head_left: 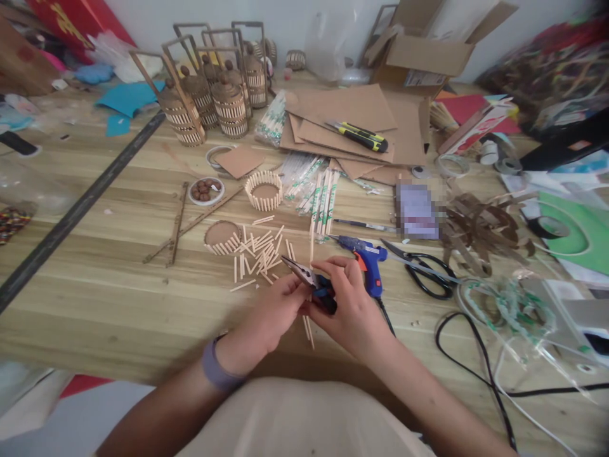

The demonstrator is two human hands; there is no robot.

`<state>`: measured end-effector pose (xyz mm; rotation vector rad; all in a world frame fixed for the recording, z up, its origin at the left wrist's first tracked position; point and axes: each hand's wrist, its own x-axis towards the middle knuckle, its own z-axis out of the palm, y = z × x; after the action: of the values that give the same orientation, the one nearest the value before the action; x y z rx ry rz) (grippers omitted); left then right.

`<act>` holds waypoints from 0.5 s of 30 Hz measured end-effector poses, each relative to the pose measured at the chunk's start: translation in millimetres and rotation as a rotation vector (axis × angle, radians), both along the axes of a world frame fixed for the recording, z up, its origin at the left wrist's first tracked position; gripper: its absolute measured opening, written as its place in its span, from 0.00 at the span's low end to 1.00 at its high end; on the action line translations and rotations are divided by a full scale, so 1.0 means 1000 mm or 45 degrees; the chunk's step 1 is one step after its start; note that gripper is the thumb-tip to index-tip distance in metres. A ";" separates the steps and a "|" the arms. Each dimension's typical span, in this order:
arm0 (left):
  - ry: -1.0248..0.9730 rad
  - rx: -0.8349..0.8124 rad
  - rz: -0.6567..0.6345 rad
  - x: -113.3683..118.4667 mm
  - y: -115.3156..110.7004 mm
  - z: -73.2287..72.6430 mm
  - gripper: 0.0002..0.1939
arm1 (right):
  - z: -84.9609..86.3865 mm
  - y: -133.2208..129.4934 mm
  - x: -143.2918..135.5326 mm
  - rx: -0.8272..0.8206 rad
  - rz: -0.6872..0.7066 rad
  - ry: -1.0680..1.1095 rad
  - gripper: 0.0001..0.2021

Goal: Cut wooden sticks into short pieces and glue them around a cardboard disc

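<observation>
My right hand (354,301) is closed around the dark blue handles of a pair of pliers (301,271), whose metal jaws point up and left. My left hand (276,311) is pinched right beside the pliers, on a thin wooden stick (312,244) that stands out above the fingers; its grip is partly hidden. Beyond the jaws lies a loose pile of short cut stick pieces (264,251). Next to the pile is a round cardboard base (222,236) partly edged with pieces. Behind it stands a fully ringed one (264,192).
A blue glue gun (364,254) and black scissors (431,276) lie to the right, near a black cable (469,317). Wrapped chopsticks (324,200), cardboard sheets (342,114) with utility knives (361,136), a bowl of brown beads (206,190) and lantern-like stick models (231,108) are farther back.
</observation>
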<state>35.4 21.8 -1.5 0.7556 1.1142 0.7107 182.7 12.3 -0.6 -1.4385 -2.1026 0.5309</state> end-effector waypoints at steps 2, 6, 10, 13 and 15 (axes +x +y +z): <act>0.030 0.056 -0.018 -0.002 0.000 0.002 0.09 | 0.004 0.000 0.002 -0.060 0.003 0.057 0.26; -0.010 0.083 -0.128 -0.011 0.002 0.006 0.16 | 0.023 -0.002 0.018 -0.410 0.009 0.163 0.17; 0.055 0.070 -0.186 -0.022 0.001 0.009 0.19 | 0.039 -0.006 0.044 -0.911 0.018 0.126 0.12; 0.072 0.067 -0.226 -0.026 -0.002 0.009 0.18 | 0.041 -0.009 0.055 -1.122 0.118 0.198 0.11; 0.064 0.061 -0.277 -0.026 -0.004 0.010 0.17 | 0.039 -0.010 0.056 -1.231 0.135 0.262 0.10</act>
<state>9.7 17.4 8.6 0.9241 1.0442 0.5388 238.4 2.3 38.8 -1.6192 -1.8051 1.8230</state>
